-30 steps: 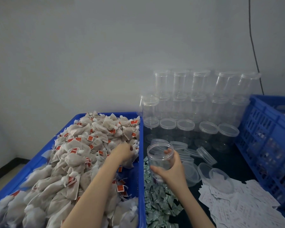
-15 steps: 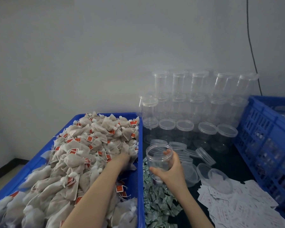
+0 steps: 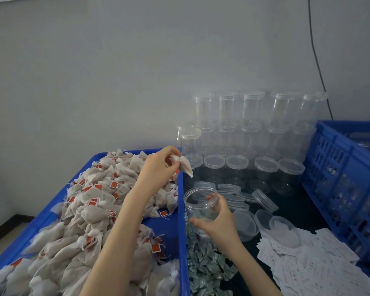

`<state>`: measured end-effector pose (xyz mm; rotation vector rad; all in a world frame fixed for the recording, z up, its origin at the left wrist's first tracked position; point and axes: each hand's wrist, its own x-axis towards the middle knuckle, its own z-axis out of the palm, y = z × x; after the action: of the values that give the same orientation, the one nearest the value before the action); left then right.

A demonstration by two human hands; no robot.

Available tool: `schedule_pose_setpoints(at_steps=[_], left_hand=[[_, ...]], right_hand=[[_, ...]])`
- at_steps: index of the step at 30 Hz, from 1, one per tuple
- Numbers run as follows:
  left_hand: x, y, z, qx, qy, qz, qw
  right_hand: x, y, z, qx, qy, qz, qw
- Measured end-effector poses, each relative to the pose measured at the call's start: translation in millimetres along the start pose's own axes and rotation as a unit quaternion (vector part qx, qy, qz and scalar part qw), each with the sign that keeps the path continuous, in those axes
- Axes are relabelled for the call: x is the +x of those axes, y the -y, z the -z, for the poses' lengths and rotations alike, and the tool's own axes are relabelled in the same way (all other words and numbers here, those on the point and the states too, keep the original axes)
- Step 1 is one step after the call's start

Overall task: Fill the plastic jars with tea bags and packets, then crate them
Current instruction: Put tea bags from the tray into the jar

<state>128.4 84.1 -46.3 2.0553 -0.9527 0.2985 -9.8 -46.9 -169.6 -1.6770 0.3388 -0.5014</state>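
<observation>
Grey wall [image 3: 137, 71] — dark tabletop [image 3: 303, 206], cluttered.

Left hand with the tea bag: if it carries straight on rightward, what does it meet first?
Probably the capped empty jars behind; the left hand is above the open jar. Depth unclear.

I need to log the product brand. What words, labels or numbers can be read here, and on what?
None can be read.
Red tags on the tea bags: marks too small.
White slips: reddish print, blurred.
Green-and-white packets: pattern only, no letters legible.
Jar in the right hand, lids, blue crate: no text seen.
</observation>
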Motion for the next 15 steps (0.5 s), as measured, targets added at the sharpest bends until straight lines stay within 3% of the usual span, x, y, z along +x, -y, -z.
schedule_pose_setpoints(at_steps=[9, 15], left_hand=[[-12.4, -16.5, -15.0, -0.037, 0.161, -0.078, 0.983], [-14.3, -12.9, -17.9, -0.066, 0.171, -0.074, 0.98]], right_hand=[[3.5, 3.0, -3.5, -0.016, -0.024, 0.024, 0.999], [1.7, -0.2, -6.4, -0.027, -0.023, 0.019, 0.999]])
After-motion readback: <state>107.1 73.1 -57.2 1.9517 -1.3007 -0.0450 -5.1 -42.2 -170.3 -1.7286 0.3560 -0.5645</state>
